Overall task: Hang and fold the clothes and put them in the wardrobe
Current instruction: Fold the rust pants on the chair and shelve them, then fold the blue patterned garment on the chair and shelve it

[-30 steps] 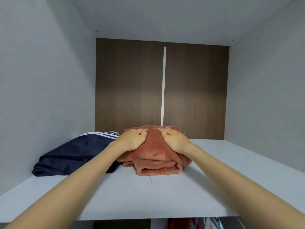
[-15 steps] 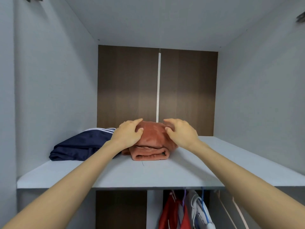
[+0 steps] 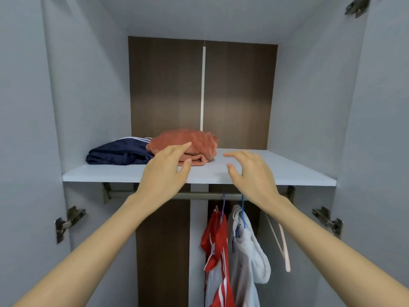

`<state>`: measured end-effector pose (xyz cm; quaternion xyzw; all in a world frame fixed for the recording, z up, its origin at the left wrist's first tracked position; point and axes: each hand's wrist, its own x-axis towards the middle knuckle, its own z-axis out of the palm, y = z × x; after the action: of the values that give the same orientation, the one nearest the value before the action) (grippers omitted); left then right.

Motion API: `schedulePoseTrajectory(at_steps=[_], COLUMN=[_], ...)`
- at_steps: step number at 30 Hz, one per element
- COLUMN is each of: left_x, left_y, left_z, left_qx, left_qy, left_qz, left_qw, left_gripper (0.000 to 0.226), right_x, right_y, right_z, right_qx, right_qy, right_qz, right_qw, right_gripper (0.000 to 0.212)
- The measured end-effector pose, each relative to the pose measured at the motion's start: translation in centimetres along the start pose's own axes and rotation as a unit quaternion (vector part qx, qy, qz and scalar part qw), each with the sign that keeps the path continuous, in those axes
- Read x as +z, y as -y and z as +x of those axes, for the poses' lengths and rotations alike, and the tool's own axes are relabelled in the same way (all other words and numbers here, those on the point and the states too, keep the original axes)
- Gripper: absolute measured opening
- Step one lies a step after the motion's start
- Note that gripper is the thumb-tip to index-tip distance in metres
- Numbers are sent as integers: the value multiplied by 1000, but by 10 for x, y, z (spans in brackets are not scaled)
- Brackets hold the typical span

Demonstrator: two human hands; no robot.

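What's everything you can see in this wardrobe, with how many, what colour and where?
shelf: one, pale grey, upper wardrobe
fleece: one, rust, folded, mid-shelf
navy garment: one, navy with white stripes, shelf, left of fleece
rail: one, metal, under shelf
red top: one, red with white stripes, hanging below rail
white top: one, white, on blue hanger, right of red top
empty hanger: one, pale, right of white top
hinges: three, metal, at the sides
back panel: one, brown, rear
left hand: one, open, before shelf edge, holding nothing
right hand: one, open, before shelf edge, holding nothing
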<state>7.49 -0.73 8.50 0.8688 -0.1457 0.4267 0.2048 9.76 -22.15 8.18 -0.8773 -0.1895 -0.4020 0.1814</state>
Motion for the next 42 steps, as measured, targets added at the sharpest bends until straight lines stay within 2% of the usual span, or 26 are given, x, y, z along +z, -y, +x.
schedulePoseTrajectory(at_steps=[5,12,18,25,33,42], left_x=[-26,-62,-72,-76,-69,-62], left_y=[-27,-52,-82,-142,-279,-481], left_z=[-40,-96,-174,-266,-346,-469], left_qx=[8,26,81,140,249,381], left_qy=[14,54,148,245,337,440], left_qz=[-2,-35,-107,-185,-250,-341], left_qw=[1000,998,980,941,873,739], left_gripper=[46,44,42,41,39,38], right_x=[-26,-60,-96,-163,-263,-398], right_y=[13,43,80,108,118,134], right_z=[-49,-127,-233,-372,-534,-727], right_qx=[14,85,191,305,463,617], right_qy=[10,15,28,56,11,-62], right_qz=[9,21,-29,-88,-131,-190], right_qw=[1000,996,981,947,877,761], right_gripper=[31,31,28,28,28,30])
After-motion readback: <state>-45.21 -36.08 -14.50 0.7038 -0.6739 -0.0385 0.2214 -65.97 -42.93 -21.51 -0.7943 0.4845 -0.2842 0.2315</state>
